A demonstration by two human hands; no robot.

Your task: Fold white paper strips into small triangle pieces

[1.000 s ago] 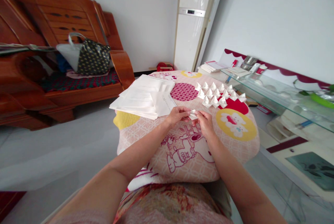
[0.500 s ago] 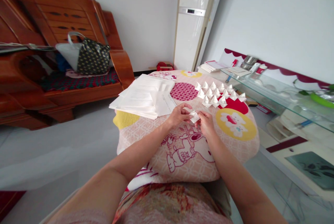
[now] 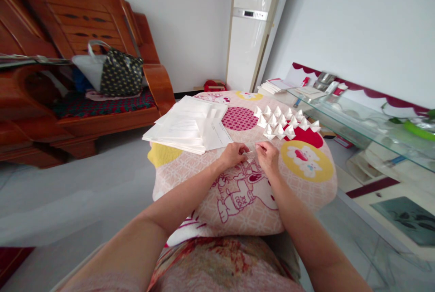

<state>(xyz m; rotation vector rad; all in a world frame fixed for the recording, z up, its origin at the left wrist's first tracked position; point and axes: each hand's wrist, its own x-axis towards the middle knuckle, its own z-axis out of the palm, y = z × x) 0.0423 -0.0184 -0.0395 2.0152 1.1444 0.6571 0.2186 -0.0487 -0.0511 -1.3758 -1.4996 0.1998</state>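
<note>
Between my hands, over the near part of the table, is a small piece of folded white paper [image 3: 250, 155]. My left hand [image 3: 234, 154] has its fingers curled round the paper's left side. My right hand [image 3: 268, 156] pinches at its right edge, thumb and forefinger pressed together; their exact contact is hard to see. Beyond my right hand stand several folded paper boats [image 3: 279, 131] in rows, white with pointed tops. To the left of my hands lies a stack of white paper sheets [image 3: 180, 124], some with printed lines.
A patterned cloth [image 3: 244, 224] covers the rounded table. Close by on the right stands a glass-topped cabinet [image 3: 360, 131] bearing papers, cups and a green bowl. A wooden sofa [image 3: 112, 122] with a dotted bag [image 3: 122, 74] is at left; a tall white air conditioner [image 3: 246, 42] stands behind.
The folded paper shows less between my fingers and looks turned. My left hand's fingers have curled in more, and my right fingertips have shifted slightly up and away from it.
</note>
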